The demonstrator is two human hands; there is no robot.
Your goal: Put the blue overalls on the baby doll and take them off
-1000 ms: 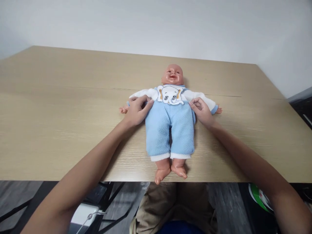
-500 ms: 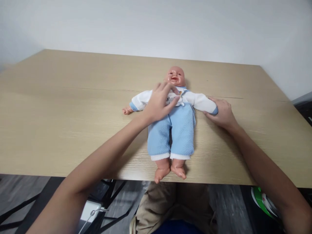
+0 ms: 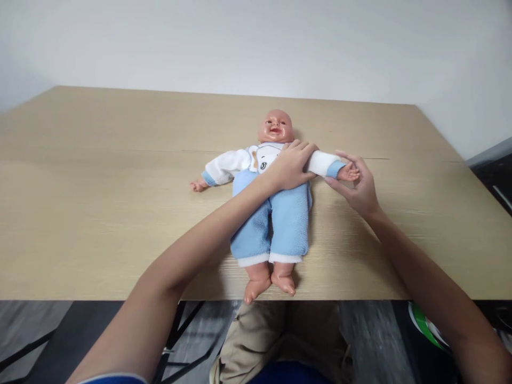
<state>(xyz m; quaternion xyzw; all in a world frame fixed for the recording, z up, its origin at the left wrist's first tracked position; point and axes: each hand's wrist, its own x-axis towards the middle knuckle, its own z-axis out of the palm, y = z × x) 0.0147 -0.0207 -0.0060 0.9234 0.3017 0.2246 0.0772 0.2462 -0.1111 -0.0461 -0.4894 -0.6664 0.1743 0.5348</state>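
A baby doll point(image 3: 288, 224) lies on its back, head away from me, with its feet at the table's front edge. It wears a white top with an animal face on the chest and light blue trousers. My left hand point(image 3: 295, 164) reaches across the chest and is closed round the upper part of the white sleeve point(image 3: 323, 162) on the right. At that sleeve's end, my right hand point(image 3: 363, 189) curves round the blue cuff, thumb below and fingers above. The doll's small hand point(image 3: 349, 172) shows out of the cuff, against my right palm. Its other arm point(image 3: 224, 166) lies stretched out to the left.
The doll lies on a wide light-wood table point(image 3: 100, 224) with a seam across it. A white wall point(image 3: 240, 48) stands behind. Below the front edge are my trousered legs point(image 3: 256, 336), black metal framing and a green-and-white round item point(image 3: 426, 328).
My left hand has moved right, from over the doll's chest to the upper sleeve. My right hand has shifted on the cuff, and the doll's hand now shows out of it.
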